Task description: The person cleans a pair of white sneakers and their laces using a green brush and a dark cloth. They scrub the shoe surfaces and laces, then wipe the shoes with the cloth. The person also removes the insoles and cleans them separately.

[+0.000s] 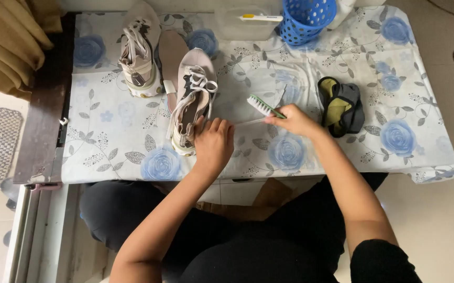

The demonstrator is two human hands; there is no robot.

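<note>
Clenched around the handle of a green brush [265, 107], the right hand [295, 120] sat near the middle of the frame, the white bristles pointing down and left toward the nearer shoe; this grip held the brush just above the tabletop [111, 131], which was covered in a white cloth printed with blue roses. Left hand [214, 142] lay with fingers spread and loose, its fingertips touching the heel end of the nearer shoe [191, 102]; that grip was released, resting on the shoe rather than closed about it.

Two pale beige shoes with white laces were on the tabletop: the nearer one at centre left, heel toward the person, and a second shoe [139, 50] at the upper left of the frame. One loose insole [172, 57] lay between them, partly under the nearer shoe.

One dark grey and yellow cloth [340, 106] lay bunched to the right of the right hand, near but apart from it. At the top of the frame stood one blue perforated basket [306, 18] and, just left of it, one clear plastic tub [245, 26] with one toothbrush [261, 18] lying across its top
</note>
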